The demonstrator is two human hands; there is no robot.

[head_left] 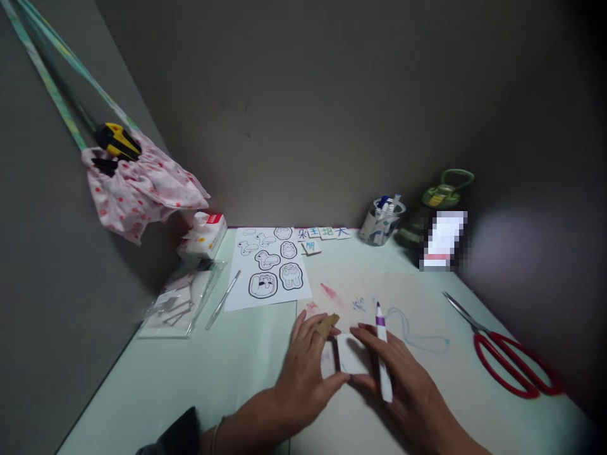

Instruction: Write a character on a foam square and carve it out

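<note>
My left hand (303, 370), with a tan plaster on one finger, rests on a small white paper card (349, 355) and pinches its lower edge with the thumb. My right hand (403, 379) touches the same card from the right and holds a white marker (383, 357) with a purple tip pointing away from me. The card lies on a cream sheet (427, 303) marked with red and blue scribbles.
A sheet of outlined animal drawings (268, 268) lies further back, with small lettered cards (325, 235) behind it. Red-handled scissors (509, 357) lie at the right. A cup of pens (382, 221), a green bottle (439, 205), a tissue pack (203, 235) and a clear bag (183, 303) stand around.
</note>
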